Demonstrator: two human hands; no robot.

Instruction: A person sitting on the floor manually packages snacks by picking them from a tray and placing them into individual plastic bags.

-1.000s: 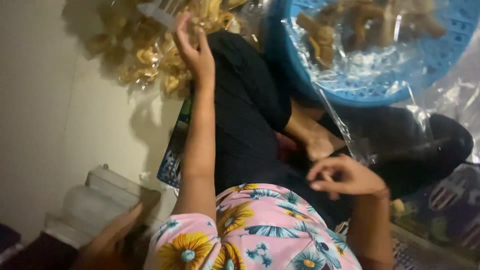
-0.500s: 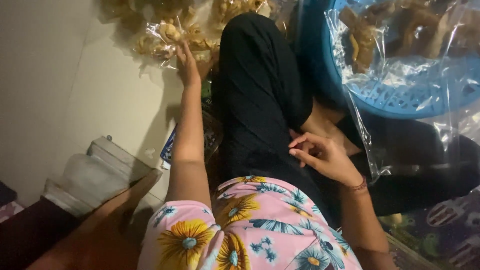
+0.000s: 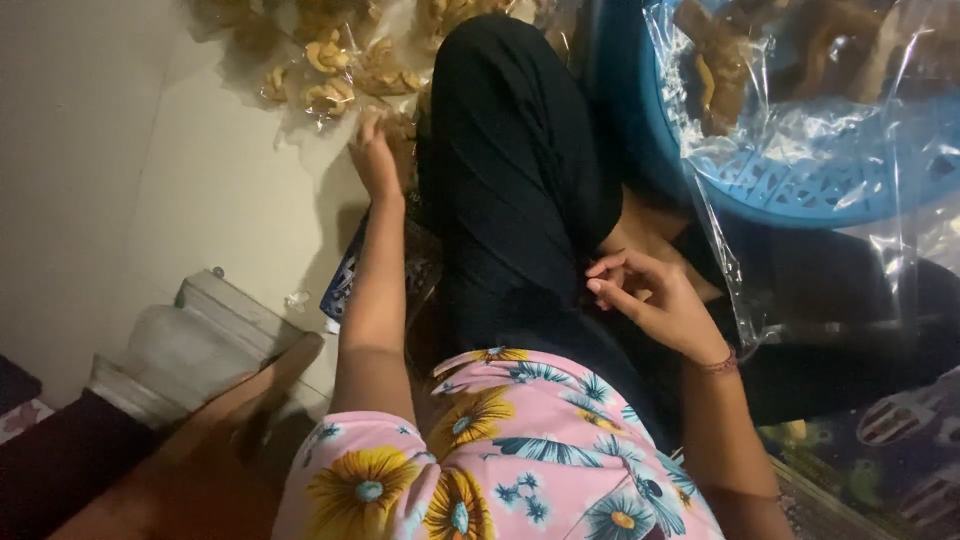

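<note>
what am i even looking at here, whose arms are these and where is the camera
The camera sits on a person's head and looks down, so you see their own body from above: a pink flowered top, black trousers and two bare arms. There is no machine.

The left hand stretches out to small clear packets of pale fried snacks lying on the light floor and touches them; whether it has a grip on one is hard to tell. The right hand rests over the lap, fingers loosely curled, holding nothing I can see.

At upper right stands a blue plastic basket, lined with clear plastic and holding more snacks.
</note>
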